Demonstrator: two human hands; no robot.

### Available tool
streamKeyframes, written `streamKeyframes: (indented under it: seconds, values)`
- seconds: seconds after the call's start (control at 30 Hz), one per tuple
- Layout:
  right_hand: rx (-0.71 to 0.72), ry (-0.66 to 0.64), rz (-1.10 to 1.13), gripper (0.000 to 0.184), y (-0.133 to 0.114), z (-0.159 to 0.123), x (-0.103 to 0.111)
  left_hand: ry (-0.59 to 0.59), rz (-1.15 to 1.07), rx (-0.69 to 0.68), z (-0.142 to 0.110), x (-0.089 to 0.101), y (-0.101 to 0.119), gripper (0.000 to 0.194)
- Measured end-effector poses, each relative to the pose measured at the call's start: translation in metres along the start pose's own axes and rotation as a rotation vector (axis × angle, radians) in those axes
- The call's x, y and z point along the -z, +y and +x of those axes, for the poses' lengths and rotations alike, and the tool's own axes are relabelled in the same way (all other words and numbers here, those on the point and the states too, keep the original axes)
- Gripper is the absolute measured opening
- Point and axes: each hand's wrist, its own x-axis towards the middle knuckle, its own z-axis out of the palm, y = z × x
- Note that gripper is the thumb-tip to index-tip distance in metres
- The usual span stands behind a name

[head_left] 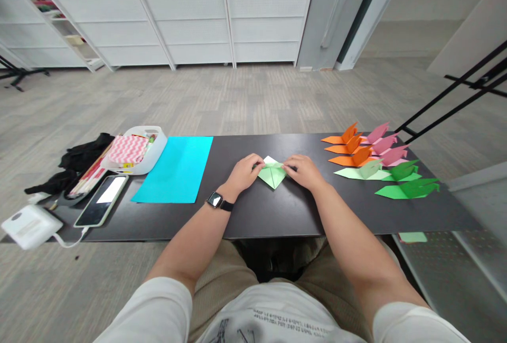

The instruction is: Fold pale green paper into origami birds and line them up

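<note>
A partly folded sheet of light green origami paper [273, 175] lies on the dark table in front of me, its lower point toward my body. My left hand [246, 173] pinches its left corner, with a smartwatch on that wrist. At the opposite corner, my right hand [304, 170] has thumb and fingers closed on the paper's edge. Creases run down the middle and across the top of the sheet. The fingertips cover both side corners.
Folded paper birds in orange [348, 147], pink [383, 145] and green [407, 188] stand at the right. Leftward are blue paper sheets [178, 168], a white basket [156, 147] with a pink zigzag pouch, a phone [102, 200], a white charger [31, 224] and black cloth [85, 153].
</note>
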Motion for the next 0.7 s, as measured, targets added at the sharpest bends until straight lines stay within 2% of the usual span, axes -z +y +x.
streamKeyframes:
  seconds: [0.1, 0.23, 0.33, 0.53, 0.7]
  values:
    - [0.01, 0.047, 0.042, 0.023, 0.0, 0.001, 0.001, -0.008, 0.006, -0.009, -0.002, 0.003, 0.002, 0.007]
    - [0.023, 0.102, 0.076, 0.024, -0.001, 0.001, 0.004, -0.027, -0.024, -0.02, -0.003, 0.007, 0.009, 0.019]
    - [0.046, 0.117, 0.092, 0.025, -0.004, 0.0, 0.006, -0.02, -0.036, 0.017, -0.003, 0.006, 0.012, 0.02]
    - [0.117, 0.094, 0.134, 0.021, -0.012, -0.001, 0.004, -0.004, 0.018, 0.068, -0.003, 0.0, 0.004, 0.003]
    - [0.096, 0.04, 0.047, 0.024, -0.011, 0.0, -0.005, -0.062, 0.129, -0.008, -0.004, 0.0, 0.004, 0.006]
